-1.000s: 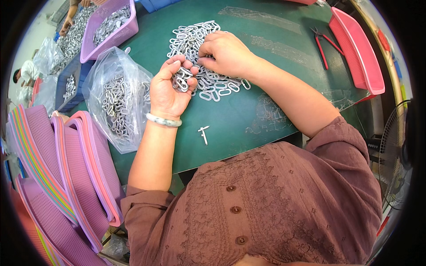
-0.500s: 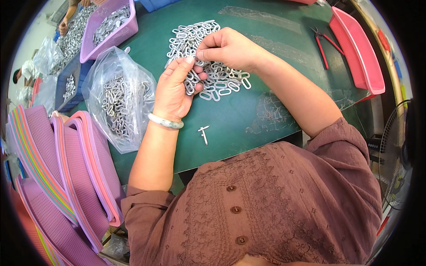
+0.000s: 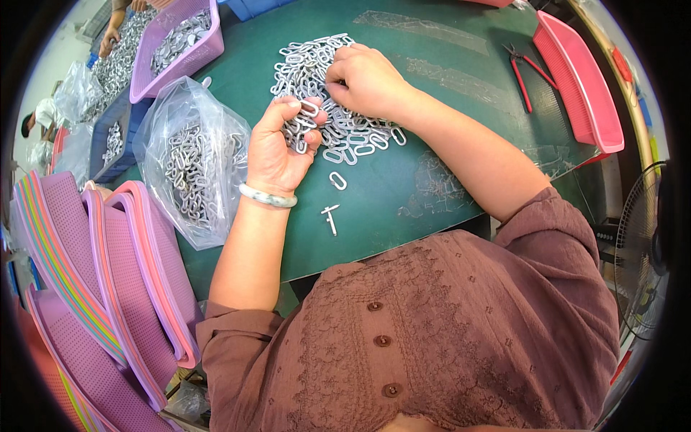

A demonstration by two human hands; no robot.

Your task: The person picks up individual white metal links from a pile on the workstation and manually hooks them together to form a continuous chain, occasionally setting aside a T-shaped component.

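Here's the left hand [image 3: 277,151], palm up, fingers curled around a cluster of oval metal links [image 3: 296,133], one link poking out beside the thumb. A pale bracelet [image 3: 267,196] circles that wrist. Over on the other side, the right hand [image 3: 363,81] is bent down at the loose link pile [image 3: 306,59] on the green bench [image 3: 306,245]; its fingertips are hidden, so whether it grasps a link, I cannot tell. And look, one single link [image 3: 334,180] lies apart on the near side of the pile, just beyond two small metal pieces [image 3: 332,222]. To the left, a clear plastic bag [image 3: 155,147] full of links sits near the left forearm, a purple basket [image 3: 183,73] of metal parts behind it. Far right, red-handled pliers [image 3: 523,88] lie near a pink basket [image 3: 576,79], and nested baskets [image 3: 133,277] crowd the lower left.
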